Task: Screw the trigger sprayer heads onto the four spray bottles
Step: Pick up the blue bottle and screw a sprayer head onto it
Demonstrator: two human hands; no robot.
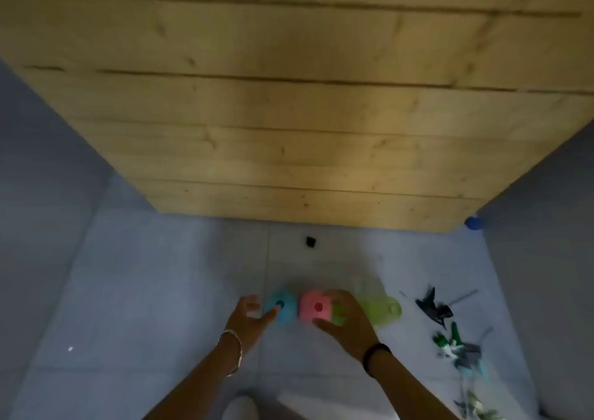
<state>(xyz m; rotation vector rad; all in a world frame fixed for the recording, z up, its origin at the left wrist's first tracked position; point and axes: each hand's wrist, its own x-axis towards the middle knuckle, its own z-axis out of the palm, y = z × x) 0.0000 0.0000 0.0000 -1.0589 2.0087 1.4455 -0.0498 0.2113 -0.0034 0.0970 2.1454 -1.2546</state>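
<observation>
Left hand (249,315) hangs open by the blue bottle (282,305). Right hand (345,321) cups the green bottle (338,313), seemingly lining them up; sprayers (434,307) wait nearby.

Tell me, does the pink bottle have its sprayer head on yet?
Not yet: the pink bottle shows an open round neck; sprayer heads lie apart on the floor.

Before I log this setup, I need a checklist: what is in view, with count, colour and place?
blue bottle: one, upright, at the left fingertips.
pink bottle: one, upright, right of the blue.
green bottle: one, mostly hidden under the right hand.
lime bottle: one, apparently lying down, farthest right.
sprayer heads: blurred pile, dark and green, count unclear, floor at right.
black bit: one, floor near the planks.
blue object: one, at the planks' right corner.
planks: pale wood, far side.
left hand: open.
right hand: over the green bottle.
</observation>
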